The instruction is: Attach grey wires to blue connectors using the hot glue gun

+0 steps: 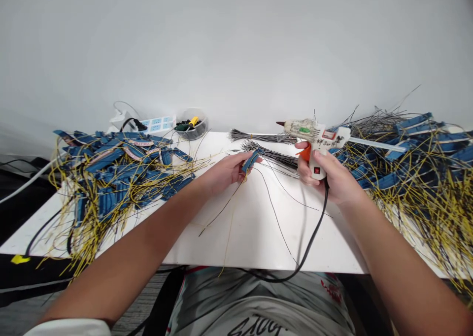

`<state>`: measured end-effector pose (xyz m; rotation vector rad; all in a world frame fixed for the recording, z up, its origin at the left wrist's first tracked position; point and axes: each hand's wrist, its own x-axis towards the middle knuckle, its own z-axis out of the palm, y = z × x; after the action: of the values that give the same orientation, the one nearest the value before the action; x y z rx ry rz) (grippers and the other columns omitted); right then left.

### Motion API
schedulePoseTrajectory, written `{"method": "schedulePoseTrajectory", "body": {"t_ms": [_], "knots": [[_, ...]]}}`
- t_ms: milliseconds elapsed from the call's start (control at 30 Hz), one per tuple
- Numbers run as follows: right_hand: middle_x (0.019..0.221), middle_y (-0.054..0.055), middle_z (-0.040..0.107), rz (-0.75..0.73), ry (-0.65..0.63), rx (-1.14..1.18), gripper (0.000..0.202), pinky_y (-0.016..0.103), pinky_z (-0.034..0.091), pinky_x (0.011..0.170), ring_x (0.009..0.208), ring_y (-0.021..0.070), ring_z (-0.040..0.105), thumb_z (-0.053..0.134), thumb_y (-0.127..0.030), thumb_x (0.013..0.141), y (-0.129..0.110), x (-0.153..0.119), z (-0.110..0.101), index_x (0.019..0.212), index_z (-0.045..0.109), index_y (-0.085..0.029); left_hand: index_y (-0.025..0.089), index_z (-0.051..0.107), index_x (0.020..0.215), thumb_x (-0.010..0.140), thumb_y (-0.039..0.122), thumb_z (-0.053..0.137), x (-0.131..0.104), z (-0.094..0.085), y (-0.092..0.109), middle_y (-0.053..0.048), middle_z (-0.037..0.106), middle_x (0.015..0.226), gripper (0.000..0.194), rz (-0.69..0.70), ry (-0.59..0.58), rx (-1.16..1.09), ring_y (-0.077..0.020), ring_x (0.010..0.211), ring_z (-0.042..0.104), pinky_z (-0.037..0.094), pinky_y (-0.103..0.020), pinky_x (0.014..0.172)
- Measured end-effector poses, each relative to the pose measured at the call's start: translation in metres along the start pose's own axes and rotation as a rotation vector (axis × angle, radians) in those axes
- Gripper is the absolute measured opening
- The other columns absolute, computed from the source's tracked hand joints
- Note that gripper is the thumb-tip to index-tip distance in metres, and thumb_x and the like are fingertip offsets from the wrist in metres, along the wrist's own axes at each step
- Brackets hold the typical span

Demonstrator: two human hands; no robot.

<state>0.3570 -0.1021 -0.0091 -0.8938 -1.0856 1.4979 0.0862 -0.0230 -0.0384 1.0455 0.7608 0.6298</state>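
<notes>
My left hand (236,171) pinches a small blue fabric piece (251,161) above the middle of the table. Thin yellow and black wires hang from it toward the table's front edge. Gripped in my right hand (328,173) is a white hot glue gun (301,128) with an orange trigger, its dark nozzle pointing left. A clear glue stick (377,144) juts from its back, and a black cord (314,237) runs down from the handle. The nozzle stays apart from the fabric piece. Behind my hands lie bundles of dark wires (273,153).
Blue fabric pieces with yellow wires form a pile (121,168) at left and another pile (424,178) at right. A clear round tub (197,129) holding dark items and a yellow-handled tool stands near the wall, beside a power strip (157,124). The white table (266,247) ends close to my body.
</notes>
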Motion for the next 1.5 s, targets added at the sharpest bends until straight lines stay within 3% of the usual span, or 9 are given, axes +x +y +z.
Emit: {"method": "schedulePoseTrajectory", "body": {"t_ms": [100,200,267,367,467,633,767,1000,1500], "knots": [[0.072,0.003,0.060,-0.033,-0.075,-0.188,0.038,0.030,0.019,0.047,0.046,0.0102,0.037,0.064,-0.055,0.097,0.000,-0.005,-0.001,0.113,0.071,-0.021,0.015,0.080,0.113,0.089,0.060,0.074,0.001,-0.002,-0.001,-0.002,0.049,0.083,0.051,-0.001,-0.004,-0.031,-0.0096,0.068,0.045,0.042,-0.020,0.055],[0.070,0.003,0.059,0.043,-0.118,-0.380,0.044,0.030,0.023,0.048,0.049,0.0113,0.040,0.061,-0.060,0.098,0.001,-0.008,0.001,0.102,0.073,-0.018,0.016,0.079,0.111,0.088,0.057,0.076,0.002,-0.003,-0.002,-0.002,0.051,0.085,0.047,0.018,-0.007,-0.038,-0.0099,0.070,0.047,0.042,-0.019,0.055],[0.069,0.003,0.058,0.108,-0.115,-0.486,0.046,0.029,0.030,0.051,0.054,0.0123,0.044,0.061,-0.062,0.098,0.004,-0.010,0.003,0.101,0.075,-0.018,0.016,0.078,0.106,0.087,0.055,0.078,0.003,-0.002,-0.002,-0.003,0.054,0.085,0.044,0.025,-0.006,-0.045,-0.0103,0.071,0.050,0.043,-0.019,0.056],[0.084,0.005,0.065,0.130,-0.120,-0.596,0.047,0.028,0.040,0.056,0.062,0.0123,0.050,0.063,-0.062,0.098,0.009,-0.011,0.006,0.104,0.077,-0.018,0.016,0.076,0.099,0.087,0.054,0.078,0.003,-0.001,-0.001,-0.003,0.058,0.085,0.040,0.031,-0.005,-0.057,-0.0104,0.070,0.052,0.044,-0.020,0.056],[0.082,0.004,0.063,0.129,-0.142,-0.674,0.050,0.026,0.041,0.057,0.062,0.0114,0.049,0.059,-0.064,0.099,0.013,-0.010,0.009,0.100,0.077,-0.018,0.016,0.077,0.101,0.087,0.054,0.077,0.003,0.000,-0.002,-0.003,0.062,0.086,0.040,0.043,0.004,-0.053,-0.0101,0.068,0.053,0.043,-0.021,0.056],[0.075,0.002,0.056,0.184,-0.167,-0.712,0.056,0.025,0.041,0.053,0.063,0.0126,0.050,0.054,-0.070,0.099,0.020,-0.008,0.011,0.096,0.075,-0.018,0.017,0.081,0.109,0.087,0.056,0.077,0.004,0.002,-0.004,-0.009,0.070,0.105,0.045,0.048,0.060,-0.047,-0.0124,0.079,0.059,0.043,-0.021,0.058],[0.072,0.002,0.053,0.201,-0.154,-0.728,0.057,0.026,0.041,0.053,0.063,0.0140,0.051,0.053,-0.071,0.099,0.024,-0.006,0.011,0.100,0.075,-0.019,0.016,0.082,0.107,0.085,0.055,0.079,0.004,0.004,-0.004,-0.010,0.072,0.107,0.045,0.056,0.098,-0.040,-0.0122,0.080,0.059,0.043,-0.021,0.058],[0.062,-0.001,0.046,0.241,-0.133,-0.750,0.061,0.026,0.038,0.052,0.058,0.0144,0.047,0.053,-0.074,0.097,0.026,-0.005,0.009,0.098,0.075,-0.018,0.014,0.082,0.108,0.086,0.056,0.079,0.003,0.008,-0.003,-0.008,0.069,0.094,0.048,0.050,0.100,0.026,-0.0109,0.072,0.054,0.040,-0.021,0.056],[0.061,-0.001,0.045,0.278,-0.156,-0.789,0.059,0.027,0.034,0.054,0.059,0.0145,0.046,0.051,-0.075,0.098,0.022,-0.008,0.011,0.099,0.075,-0.020,0.015,0.084,0.104,0.083,0.055,0.079,0.004,0.009,-0.005,-0.003,0.061,0.075,0.046,0.038,0.141,0.044,-0.0072,0.058,0.041,0.029,-0.023,0.049]]}}
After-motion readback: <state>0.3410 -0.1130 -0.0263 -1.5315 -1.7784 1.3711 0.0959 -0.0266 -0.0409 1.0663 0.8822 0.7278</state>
